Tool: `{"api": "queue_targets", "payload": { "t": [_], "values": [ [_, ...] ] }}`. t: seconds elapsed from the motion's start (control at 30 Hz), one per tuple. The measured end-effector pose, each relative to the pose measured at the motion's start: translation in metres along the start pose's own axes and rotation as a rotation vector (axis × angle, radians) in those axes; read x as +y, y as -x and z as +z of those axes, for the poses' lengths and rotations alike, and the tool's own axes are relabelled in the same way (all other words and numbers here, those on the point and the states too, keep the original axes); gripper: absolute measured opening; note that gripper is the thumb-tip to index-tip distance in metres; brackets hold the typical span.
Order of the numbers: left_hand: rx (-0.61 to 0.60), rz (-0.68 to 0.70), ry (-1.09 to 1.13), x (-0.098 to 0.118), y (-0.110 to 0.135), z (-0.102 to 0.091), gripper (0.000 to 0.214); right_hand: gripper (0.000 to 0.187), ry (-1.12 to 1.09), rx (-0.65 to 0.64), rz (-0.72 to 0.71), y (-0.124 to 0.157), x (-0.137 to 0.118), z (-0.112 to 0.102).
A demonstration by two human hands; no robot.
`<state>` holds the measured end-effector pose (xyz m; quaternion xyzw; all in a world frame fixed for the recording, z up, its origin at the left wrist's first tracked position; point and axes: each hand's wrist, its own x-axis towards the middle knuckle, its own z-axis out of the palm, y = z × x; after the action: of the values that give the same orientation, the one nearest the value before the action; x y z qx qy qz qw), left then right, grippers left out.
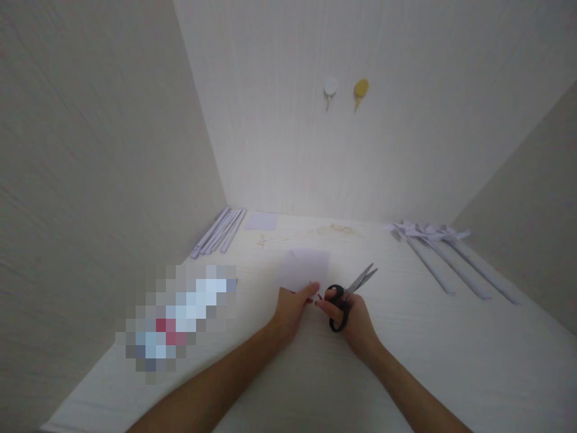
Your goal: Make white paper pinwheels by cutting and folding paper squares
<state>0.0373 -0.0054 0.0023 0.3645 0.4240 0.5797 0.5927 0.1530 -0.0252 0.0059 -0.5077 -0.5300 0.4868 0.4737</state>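
My left hand (292,308) is closed on the near edge of a white square sheet of paper (305,267), pinching it between thumb and fingers. One far corner of the sheet shows a small fold or cut line. In my right hand (359,328) are black-handled scissors (359,281), with fingers through the loops. Their blades stand slightly apart and point away to the right, clear of the paper. My right thumb and fingertip are close to the paper's near right corner; whether they touch it I cannot tell.
Several white paper sticks (219,233) and a small paper square (262,221) lie at the back left. Three sticks with folded paper heads (430,231) lie at the right. A blurred-out object (180,319) is at the left. White (330,86) and yellow hooks (361,89) hang on the wall.
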Motion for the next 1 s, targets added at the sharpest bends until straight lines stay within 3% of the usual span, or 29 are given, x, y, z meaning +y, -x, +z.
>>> {"api": "queue_targets", "payload": {
  "t": [0.27,0.63,1.0],
  "values": [
    [-0.015,0.037,-0.080,0.002,0.001,0.000,0.019,0.014,-0.011,0.004,-0.053,-0.001,0.001,-0.002],
    [-0.029,0.060,-0.192,0.011,0.007,0.002,0.015,0.016,0.056,0.090,-0.011,-0.002,0.000,-0.001],
    [0.061,0.022,-0.252,0.009,0.006,0.002,0.013,0.020,0.033,0.115,0.016,-0.001,-0.002,-0.001]
  ]
}}
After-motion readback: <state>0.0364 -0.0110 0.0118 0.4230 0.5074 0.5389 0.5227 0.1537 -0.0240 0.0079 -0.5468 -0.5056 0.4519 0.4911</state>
